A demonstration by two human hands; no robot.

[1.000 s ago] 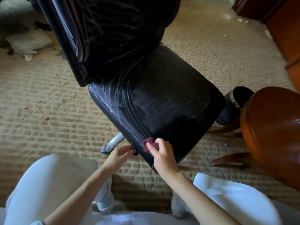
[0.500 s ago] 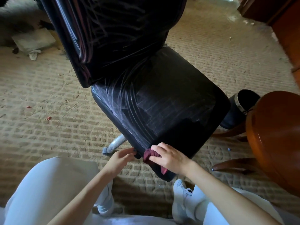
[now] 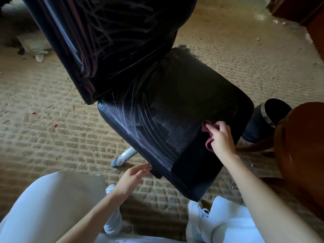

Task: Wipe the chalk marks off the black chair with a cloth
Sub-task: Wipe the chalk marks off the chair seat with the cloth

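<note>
Underfoot, woven carpet (image 3: 228,55) surrounds the chalk-streaked black chair (image 3: 175,95).

Wooden chair (image 3: 301,155) and black bin (image 3: 270,118) are crowding the black chair (image 3: 184,102) seat's right edge; backrest (image 3: 108,41) is blocking behind; carpet (image 3: 52,137) is lying open left.

Carpet (image 3: 52,141) w/ chair (image 3: 175,120), bin (image 3: 263,120)

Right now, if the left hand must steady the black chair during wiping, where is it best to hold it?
Probably the seat's near front corner, from the left side: the left hand hovers open just there, the stitched edge offers a firm rim, and it lies apart from the right hand pressing the red cloth.
</note>
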